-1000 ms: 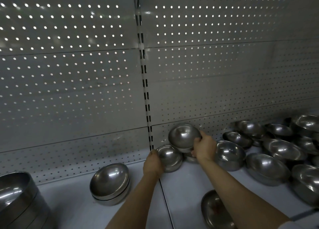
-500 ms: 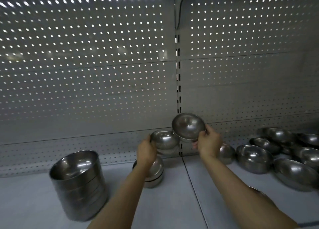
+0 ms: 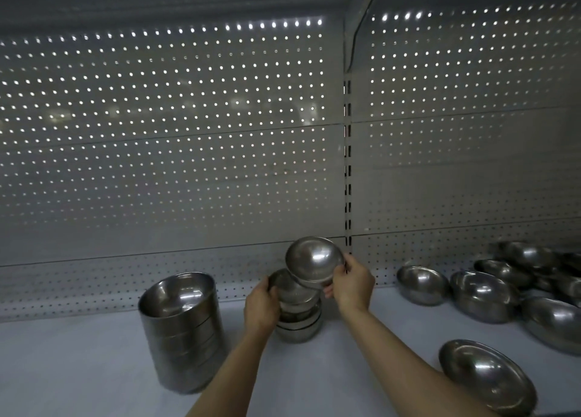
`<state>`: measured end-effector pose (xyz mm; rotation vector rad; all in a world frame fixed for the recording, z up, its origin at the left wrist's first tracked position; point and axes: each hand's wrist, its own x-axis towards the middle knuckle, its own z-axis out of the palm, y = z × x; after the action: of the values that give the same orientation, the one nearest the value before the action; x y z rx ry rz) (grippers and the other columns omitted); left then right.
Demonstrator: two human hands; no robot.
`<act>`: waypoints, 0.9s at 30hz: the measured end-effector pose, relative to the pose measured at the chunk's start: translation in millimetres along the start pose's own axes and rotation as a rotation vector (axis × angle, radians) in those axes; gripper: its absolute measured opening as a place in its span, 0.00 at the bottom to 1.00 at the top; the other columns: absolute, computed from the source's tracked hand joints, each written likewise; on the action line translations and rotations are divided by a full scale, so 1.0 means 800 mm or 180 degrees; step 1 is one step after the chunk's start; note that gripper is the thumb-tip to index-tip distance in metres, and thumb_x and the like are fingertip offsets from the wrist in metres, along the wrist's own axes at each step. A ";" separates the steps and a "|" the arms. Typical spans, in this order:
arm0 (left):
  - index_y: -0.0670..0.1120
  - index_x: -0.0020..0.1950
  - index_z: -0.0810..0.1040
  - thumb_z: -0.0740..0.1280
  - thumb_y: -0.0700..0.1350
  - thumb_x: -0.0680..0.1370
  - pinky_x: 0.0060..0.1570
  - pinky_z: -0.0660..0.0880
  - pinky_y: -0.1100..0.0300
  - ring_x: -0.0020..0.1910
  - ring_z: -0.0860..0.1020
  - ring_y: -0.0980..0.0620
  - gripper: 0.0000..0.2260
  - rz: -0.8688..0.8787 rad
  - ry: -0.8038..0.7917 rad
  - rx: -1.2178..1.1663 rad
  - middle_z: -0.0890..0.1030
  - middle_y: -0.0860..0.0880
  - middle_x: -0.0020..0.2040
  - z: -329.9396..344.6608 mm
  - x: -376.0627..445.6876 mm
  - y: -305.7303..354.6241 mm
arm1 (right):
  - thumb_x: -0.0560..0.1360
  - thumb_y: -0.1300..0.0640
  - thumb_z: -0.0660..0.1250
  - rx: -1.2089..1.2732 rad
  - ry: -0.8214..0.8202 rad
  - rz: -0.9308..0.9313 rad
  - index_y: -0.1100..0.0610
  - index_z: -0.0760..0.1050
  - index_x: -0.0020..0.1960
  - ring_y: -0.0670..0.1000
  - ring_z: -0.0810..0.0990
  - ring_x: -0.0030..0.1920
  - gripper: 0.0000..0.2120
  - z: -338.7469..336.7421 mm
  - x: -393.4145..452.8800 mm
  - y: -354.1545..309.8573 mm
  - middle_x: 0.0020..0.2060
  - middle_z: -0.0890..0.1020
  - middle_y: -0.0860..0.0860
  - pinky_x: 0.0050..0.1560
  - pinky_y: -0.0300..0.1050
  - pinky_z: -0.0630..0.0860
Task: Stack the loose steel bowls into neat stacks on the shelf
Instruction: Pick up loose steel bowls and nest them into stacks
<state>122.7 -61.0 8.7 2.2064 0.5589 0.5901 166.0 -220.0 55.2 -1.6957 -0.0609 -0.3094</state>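
Note:
My right hand grips the rim of a steel bowl, tilted with its inside facing me, above a short stack of bowls on the shelf. My left hand holds another bowl by its left rim, and this bowl sits on top of the short stack. The held bowl overlaps the upper right of that top bowl. A tall neat stack of bowls stands to the left.
Several loose bowls lie on the shelf at the right, one near the front edge under my right forearm. A perforated back panel closes the shelf behind, with a slotted upright near the middle.
The view has shifted left. Both hands carried their bowls leftward; the left-hand bowl now sits on the short stack, and the right-hand bowl hangs just above it.

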 end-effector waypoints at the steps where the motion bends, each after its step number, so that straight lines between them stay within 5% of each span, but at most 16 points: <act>1: 0.46 0.64 0.75 0.57 0.42 0.83 0.50 0.75 0.54 0.48 0.77 0.47 0.13 0.0002 -0.0027 -0.0007 0.82 0.44 0.55 0.005 0.000 0.000 | 0.80 0.66 0.58 -0.0020 -0.0001 -0.0001 0.58 0.79 0.55 0.51 0.78 0.21 0.12 0.001 -0.001 0.002 0.30 0.81 0.59 0.23 0.43 0.78; 9: 0.47 0.65 0.74 0.54 0.40 0.82 0.45 0.67 0.59 0.45 0.73 0.51 0.15 -0.0060 -0.0084 0.0075 0.79 0.48 0.51 0.021 0.007 -0.010 | 0.80 0.65 0.59 -0.0156 -0.0200 0.0111 0.58 0.77 0.49 0.49 0.77 0.19 0.09 0.009 -0.010 0.023 0.28 0.80 0.58 0.21 0.41 0.76; 16: 0.45 0.53 0.75 0.54 0.42 0.83 0.43 0.72 0.55 0.42 0.75 0.50 0.10 -0.0165 0.0059 0.0180 0.79 0.47 0.45 0.024 0.007 -0.017 | 0.80 0.65 0.59 0.0094 -0.0318 0.0051 0.51 0.76 0.46 0.50 0.76 0.19 0.12 0.027 -0.018 0.029 0.26 0.80 0.60 0.20 0.42 0.74; 19: 0.44 0.60 0.77 0.54 0.40 0.82 0.51 0.76 0.51 0.46 0.77 0.48 0.13 -0.0189 0.0046 0.0098 0.82 0.45 0.51 0.024 0.008 -0.019 | 0.80 0.65 0.59 0.0023 -0.0370 0.0065 0.54 0.78 0.47 0.50 0.76 0.19 0.11 0.029 -0.018 0.031 0.25 0.80 0.58 0.20 0.41 0.73; 23: 0.43 0.74 0.70 0.52 0.43 0.85 0.64 0.71 0.50 0.66 0.75 0.41 0.19 -0.0407 0.0048 -0.0059 0.77 0.41 0.67 0.017 0.007 -0.024 | 0.80 0.65 0.58 -0.0072 -0.0444 0.0139 0.58 0.79 0.45 0.51 0.76 0.19 0.11 0.033 -0.016 0.038 0.23 0.79 0.56 0.20 0.41 0.74; 25: 0.44 0.75 0.69 0.51 0.46 0.85 0.66 0.68 0.51 0.69 0.72 0.41 0.20 -0.0347 0.0121 -0.0249 0.75 0.41 0.70 0.012 0.003 -0.024 | 0.79 0.65 0.58 -0.0121 -0.0490 0.0137 0.59 0.78 0.43 0.51 0.77 0.19 0.12 0.036 -0.014 0.042 0.23 0.79 0.56 0.21 0.42 0.75; 27: 0.50 0.66 0.77 0.49 0.54 0.83 0.62 0.72 0.49 0.62 0.77 0.41 0.21 -0.0146 0.0133 -0.0511 0.81 0.42 0.61 0.012 -0.001 -0.023 | 0.79 0.66 0.58 -0.0151 -0.0548 0.0169 0.59 0.78 0.43 0.51 0.77 0.19 0.12 0.040 -0.011 0.045 0.23 0.79 0.56 0.21 0.43 0.76</act>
<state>123.8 -55.4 -11.5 2.0293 0.5626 0.6360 171.0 -192.8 14.8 -1.7650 -0.1362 -0.1256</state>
